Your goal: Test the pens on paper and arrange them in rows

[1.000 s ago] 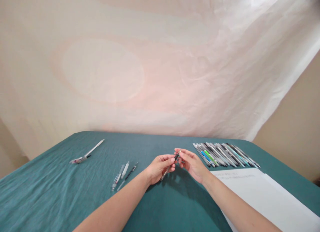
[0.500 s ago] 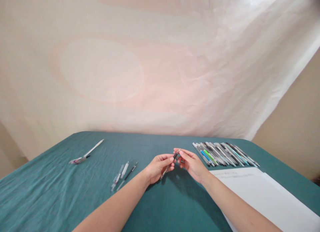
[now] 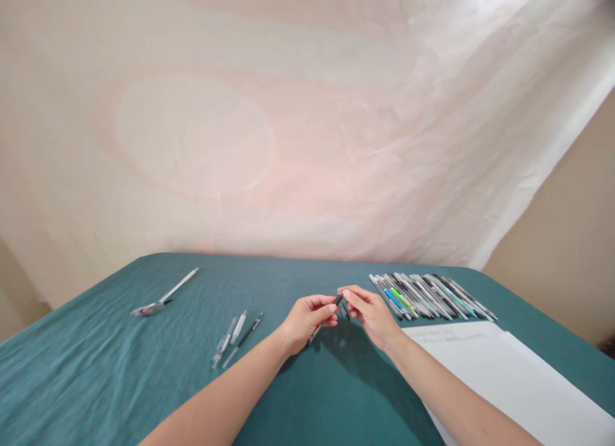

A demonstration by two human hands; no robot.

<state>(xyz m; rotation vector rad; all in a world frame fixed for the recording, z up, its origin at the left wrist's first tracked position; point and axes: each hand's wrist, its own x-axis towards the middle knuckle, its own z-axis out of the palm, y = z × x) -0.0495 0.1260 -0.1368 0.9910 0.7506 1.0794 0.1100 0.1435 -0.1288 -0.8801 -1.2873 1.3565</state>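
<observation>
My left hand (image 3: 310, 319) is closed round a slim pen (image 3: 339, 299) with a dark grip, over the middle of the table. The pen's rear end shows below the palm, pointing toward me. My right hand (image 3: 369, 310) pinches the pen's front end between thumb and fingertips, so the tip itself is hidden. A small dark piece (image 3: 344, 311) shows under the right fingers; I cannot tell what it is. Left of my hands lie several loose pens and clear pen parts (image 3: 236, 337) on the green cloth.
Many pens (image 3: 427, 297) lie side by side in a row at the back right. White paper (image 3: 500, 375) with faint writing lies beneath my right forearm. A white pen (image 3: 180, 284) touches a small clear-and-dark bundle (image 3: 150, 309) at the far left. A pale curtain (image 3: 307, 125) hangs behind the table.
My right fingers have closed over the pen's tip, which showed before. The dark piece beneath them has come into view. Both hands have hardly shifted.
</observation>
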